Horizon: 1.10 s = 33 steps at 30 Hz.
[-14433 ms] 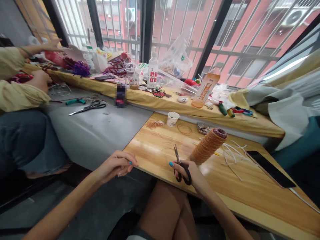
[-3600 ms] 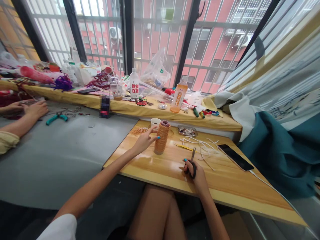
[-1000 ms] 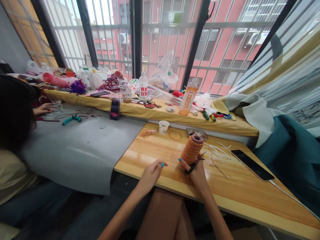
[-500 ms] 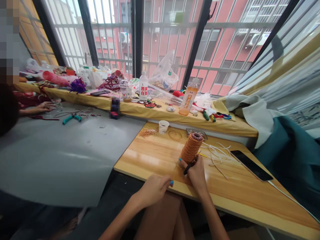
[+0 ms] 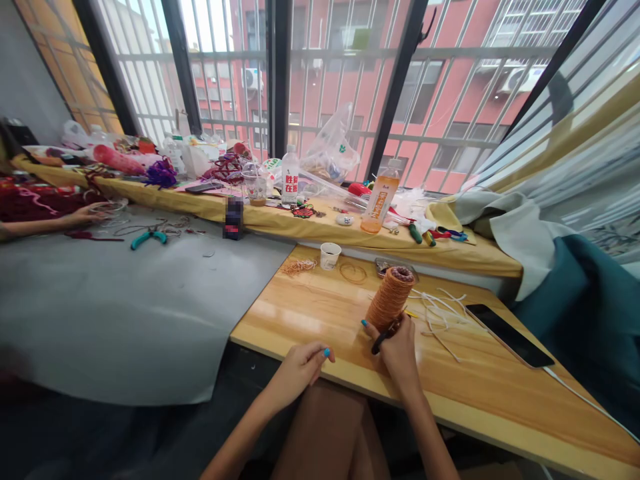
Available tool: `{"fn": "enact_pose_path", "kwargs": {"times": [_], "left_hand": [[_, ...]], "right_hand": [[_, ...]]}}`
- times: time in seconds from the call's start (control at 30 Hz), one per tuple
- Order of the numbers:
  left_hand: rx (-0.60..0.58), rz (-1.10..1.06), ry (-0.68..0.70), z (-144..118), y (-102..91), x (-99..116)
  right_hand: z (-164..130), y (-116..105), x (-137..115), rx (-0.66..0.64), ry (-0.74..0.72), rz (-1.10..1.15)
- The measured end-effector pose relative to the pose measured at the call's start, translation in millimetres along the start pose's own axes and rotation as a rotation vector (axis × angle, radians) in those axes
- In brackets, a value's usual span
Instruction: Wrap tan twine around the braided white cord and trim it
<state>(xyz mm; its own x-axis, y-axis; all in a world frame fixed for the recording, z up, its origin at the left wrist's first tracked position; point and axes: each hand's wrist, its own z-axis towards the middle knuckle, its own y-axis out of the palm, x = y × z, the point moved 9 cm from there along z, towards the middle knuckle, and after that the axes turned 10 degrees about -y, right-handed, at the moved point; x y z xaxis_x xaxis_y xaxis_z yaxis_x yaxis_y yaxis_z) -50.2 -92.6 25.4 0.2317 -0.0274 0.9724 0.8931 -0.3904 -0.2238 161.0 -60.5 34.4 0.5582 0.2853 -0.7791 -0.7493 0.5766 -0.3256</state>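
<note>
**Spool tipped, cord end pinched**

My right hand (image 5: 397, 347) is clamped round the base of the orange cord spool (image 5: 390, 303), with black-handled scissors (image 5: 384, 339) trapped in the same grip; the blades are hidden behind my fingers. The spool leans away from me, its foot on the wooden table (image 5: 320, 313), top tilted toward the window. My left hand (image 5: 300, 367) hovers at the table's near edge, thumb and forefinger pressed together as if pinching something fine; I cannot make out a strand between them.

Handling, as I judge it:
- Keep the spool's foot planted so it pivots and does not skid on the glossy wood.
- Draw cord off in line with the tilt, so turns slip over the top instead of snagging.
- Keep scissor points tucked away from the windings.
- Pull toward my lap, clear of the loose white cord scraps (image 5: 440, 313) and the phone (image 5: 507, 325) to the right.

Around: a small paper cup (image 5: 330, 255) and a tangle of orange cord offcuts (image 5: 299, 267) lie further back. Across the grey mat (image 5: 125, 313), another person's hand (image 5: 87, 213) works near teal-handled pliers (image 5: 149, 237).
</note>
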Motion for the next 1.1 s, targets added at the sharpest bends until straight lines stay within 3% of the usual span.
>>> {"fn": "enact_pose_path", "kwargs": {"times": [0.27,0.47,0.5,0.6,0.77,0.97,1.1], "left_hand": [[-0.029,-0.07,-0.004,1,-0.6,-9],[-0.031,-0.022,-0.002,2,1.9,-10],[-0.024,-0.002,0.004,1,1.8,-10],[-0.011,0.038,0.017,0,1.6,-9],[-0.025,-0.008,0.02,-1,1.6,-10],[-0.044,-0.185,-0.007,0,-3.1,-12],[-0.043,-0.16,-0.005,-3,-3.5,-10]], "right_hand": [[5,-13,6,-0.055,-0.015,-0.055],[-19,-62,-23,0.087,-0.057,-0.386],[-23,-66,-27,0.064,-0.044,-0.398],[-32,-58,-31,-0.158,0.03,-0.341],[-40,-24,-24,-0.522,0.201,-0.139],[-37,-2,-26,-0.693,0.261,-0.008],[-35,10,-26,-0.802,0.266,0.044]]}}
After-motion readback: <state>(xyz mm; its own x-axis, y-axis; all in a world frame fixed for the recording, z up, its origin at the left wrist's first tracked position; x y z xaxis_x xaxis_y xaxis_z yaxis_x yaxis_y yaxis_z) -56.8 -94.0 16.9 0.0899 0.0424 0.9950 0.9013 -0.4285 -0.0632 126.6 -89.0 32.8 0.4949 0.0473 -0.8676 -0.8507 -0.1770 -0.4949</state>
